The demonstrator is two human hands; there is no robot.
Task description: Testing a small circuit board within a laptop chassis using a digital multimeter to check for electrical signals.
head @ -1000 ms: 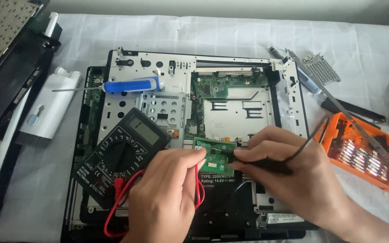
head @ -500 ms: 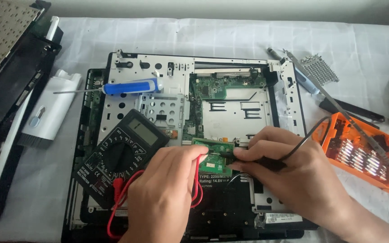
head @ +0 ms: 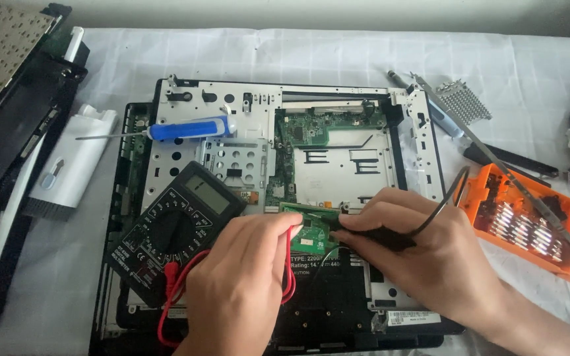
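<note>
Head view, left hand (head: 245, 290) pinching red probe (head: 290, 238), right hand (head: 423, 254) black probe (head: 374, 236)

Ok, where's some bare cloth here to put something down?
Free: white cloth behind the opened chassis, and the front left corner beside the multimeter. Crowded: right side, around the orange bit case, and where both hands probe the green board.

Both probe tips vanish behind the left hand (head: 242, 290) and right hand (head: 423, 254) over a half-covered small green circuit board (head: 311, 227). The black panel (head: 8, 145) at far left runs off the frame's edge.
</note>
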